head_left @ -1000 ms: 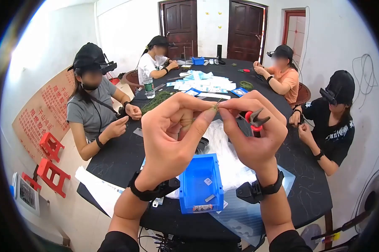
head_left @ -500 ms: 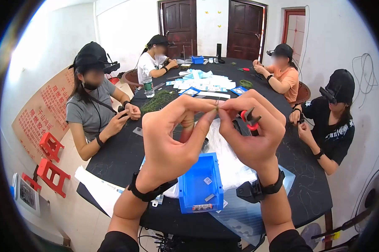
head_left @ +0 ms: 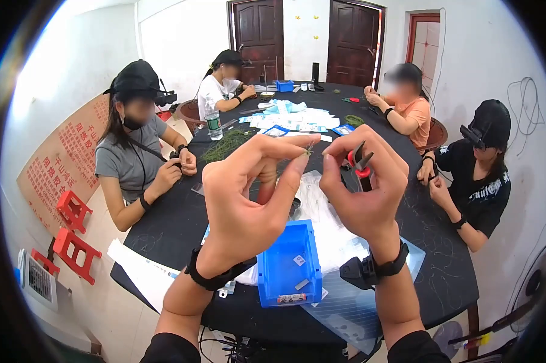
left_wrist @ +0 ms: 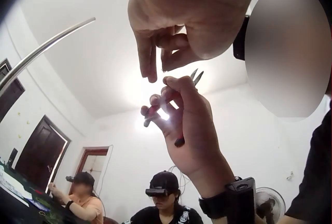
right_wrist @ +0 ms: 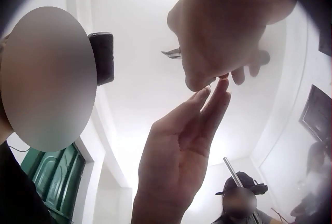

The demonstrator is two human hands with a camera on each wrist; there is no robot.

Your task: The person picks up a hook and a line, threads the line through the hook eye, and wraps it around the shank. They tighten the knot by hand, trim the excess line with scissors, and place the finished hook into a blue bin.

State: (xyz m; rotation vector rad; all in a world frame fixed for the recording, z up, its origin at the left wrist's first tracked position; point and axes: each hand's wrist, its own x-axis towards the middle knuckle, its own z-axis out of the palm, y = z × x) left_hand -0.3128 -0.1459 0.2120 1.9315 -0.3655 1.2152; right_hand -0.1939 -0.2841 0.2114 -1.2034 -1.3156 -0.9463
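Observation:
Between thumb and forefinger, my left hand (head_left: 243,193) pinches a tiny thin piece with a green knotted bit (head_left: 309,152), too small to make out well. Just right of it is my right hand (head_left: 370,199), its thumb and forefinger a short gap away. Small red-handled cutting pliers (head_left: 362,172) are held in the right hand's curled fingers, their jaws apart and pointing up. In the left wrist view the metal tips of the pliers (left_wrist: 197,77) stick out past the right thumb. Both hands are raised over a blue plastic bin (head_left: 290,266) with small labels inside.
Clear plastic bags (head_left: 321,212) lie behind the bin on the black-covered table (head_left: 436,266). Farther back are a green thread tangle (head_left: 227,145), a water bottle (head_left: 214,127) and a heap of white-blue packets (head_left: 297,120). Several people sit around the table, and red stools (head_left: 73,254) stand at left.
The right thumb and forefinger have come away from the green piece, opening a small gap between the hands. The pliers have turned more upright in the right hand.

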